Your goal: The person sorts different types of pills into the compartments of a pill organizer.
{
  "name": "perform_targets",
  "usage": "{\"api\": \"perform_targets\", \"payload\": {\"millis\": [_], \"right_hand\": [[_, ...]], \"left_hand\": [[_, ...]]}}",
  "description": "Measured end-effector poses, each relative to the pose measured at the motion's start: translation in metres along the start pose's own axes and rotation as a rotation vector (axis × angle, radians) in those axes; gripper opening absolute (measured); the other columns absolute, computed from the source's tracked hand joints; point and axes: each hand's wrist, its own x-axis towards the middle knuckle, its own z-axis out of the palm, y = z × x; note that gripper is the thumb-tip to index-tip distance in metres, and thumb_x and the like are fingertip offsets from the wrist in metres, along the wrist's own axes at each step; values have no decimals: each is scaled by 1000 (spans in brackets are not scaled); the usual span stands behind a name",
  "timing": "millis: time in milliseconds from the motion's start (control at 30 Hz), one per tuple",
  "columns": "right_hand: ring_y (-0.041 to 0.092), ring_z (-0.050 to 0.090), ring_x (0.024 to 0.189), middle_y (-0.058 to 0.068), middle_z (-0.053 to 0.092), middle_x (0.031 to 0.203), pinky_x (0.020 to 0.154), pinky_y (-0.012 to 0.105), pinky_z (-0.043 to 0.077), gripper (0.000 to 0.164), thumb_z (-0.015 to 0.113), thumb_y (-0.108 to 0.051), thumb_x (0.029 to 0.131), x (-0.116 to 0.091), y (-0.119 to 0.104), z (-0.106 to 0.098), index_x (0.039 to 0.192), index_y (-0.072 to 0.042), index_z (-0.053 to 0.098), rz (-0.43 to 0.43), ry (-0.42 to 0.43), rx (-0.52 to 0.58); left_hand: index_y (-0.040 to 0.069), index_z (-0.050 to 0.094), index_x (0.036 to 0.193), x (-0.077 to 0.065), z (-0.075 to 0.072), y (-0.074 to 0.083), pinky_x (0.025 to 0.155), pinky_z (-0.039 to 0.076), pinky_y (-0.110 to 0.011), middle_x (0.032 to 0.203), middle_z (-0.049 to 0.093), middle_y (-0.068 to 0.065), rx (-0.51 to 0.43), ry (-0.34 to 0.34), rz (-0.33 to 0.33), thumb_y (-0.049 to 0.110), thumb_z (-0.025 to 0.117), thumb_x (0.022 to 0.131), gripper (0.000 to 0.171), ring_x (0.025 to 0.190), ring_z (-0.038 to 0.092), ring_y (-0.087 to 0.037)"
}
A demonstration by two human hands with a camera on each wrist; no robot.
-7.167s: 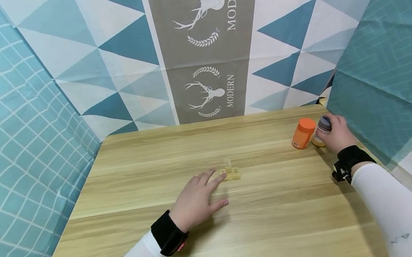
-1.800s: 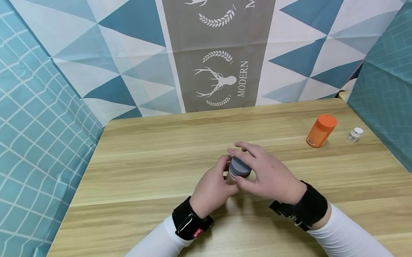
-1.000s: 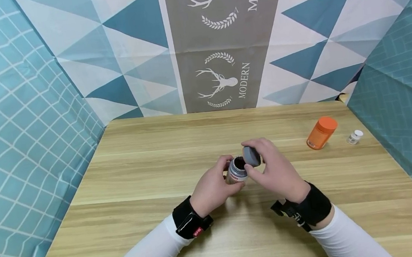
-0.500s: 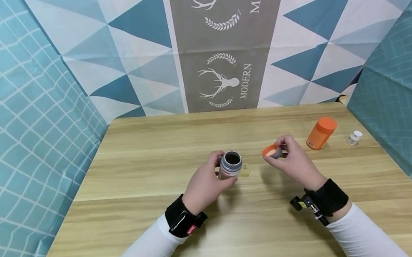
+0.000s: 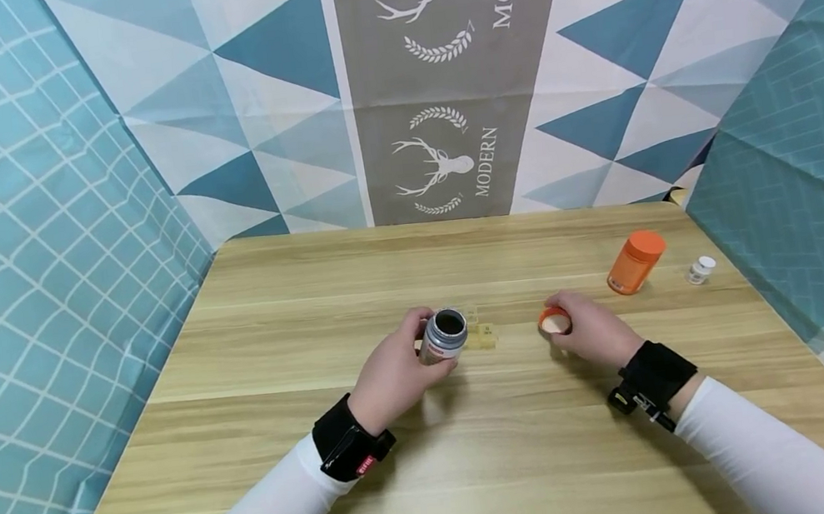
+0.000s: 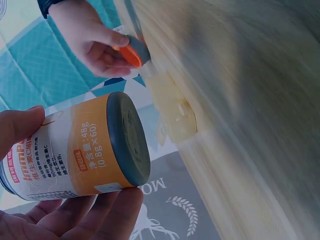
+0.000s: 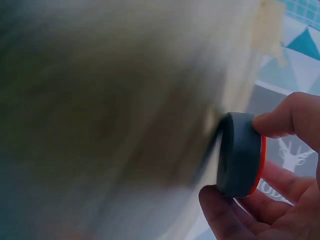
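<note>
My left hand [image 5: 390, 376] grips an uncapped grey supplement bottle [image 5: 436, 340], its dark mouth facing up. In the left wrist view the bottle [image 6: 75, 150] shows an orange and white label and a dark grey base. My right hand [image 5: 599, 328] pinches the bottle's screw cap [image 5: 555, 322], grey outside with an orange rim and pale inside. The cap's inner side faces up, close over the table. In the right wrist view thumb and fingers hold the cap [image 7: 242, 155] by its edges. Just right of the bottle lies a small clear yellowish pill box [image 5: 486, 335] with several compartments, partly hidden by the bottle.
At the back right of the wooden table [image 5: 309, 284] stand an orange bottle [image 5: 635, 263] with an orange lid and, to its right, a small white bottle [image 5: 701, 269]. Patterned cloth hangs behind the table's far edge and along both sides.
The cap was twisted off the bottle, turned inner side up, and moved right and down to the table. My left hand has shifted the bottle slightly left, uncovering more of the pill box.
</note>
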Motion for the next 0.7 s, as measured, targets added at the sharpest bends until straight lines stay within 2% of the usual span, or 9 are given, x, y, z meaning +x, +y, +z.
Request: {"api": "perform_targets", "payload": {"millis": [100,367,500,633,700], "right_hand": [[31,56,109,23,57,129,88,47,47,60,72,-9,82,1,4,2,137,2,52,-24,-18,-51],[40,54,116,27,52,130,92,53,47,50,70,-7,84,-2,4,2,132,3,56,-71,-19,-85],[41,53,118,28,49,133,94,53,46,54,69,-7,85,-3,2,3,135,5,52,-91,-18,-106],[38,52,120,25,44,139,95,52,47,57,70,-13,89,-5,-4,-1,139,3,48,-117,19,-124],[35,54,118,22,47,137,94,50,48,55,73,-16,89,-3,-11,-2,136,2,51,-156,65,-134]], "left_hand": [[15,49,133,-1,-2,0,80,51,-36,118,66,-3,20,3,11,27,83,80,63,94,63,-14],[16,50,132,-3,-7,-1,76,50,-35,116,66,-1,50,5,21,26,84,80,63,87,61,-12],[18,49,132,-2,-10,-4,78,50,-36,118,66,0,85,-10,27,28,84,80,64,90,62,-12],[18,50,133,2,-14,-6,81,51,-37,118,66,-1,133,-28,57,27,83,80,63,94,63,-14],[19,51,132,5,-15,-8,80,52,-36,115,66,0,166,-33,80,27,84,79,62,93,64,-14]]}}
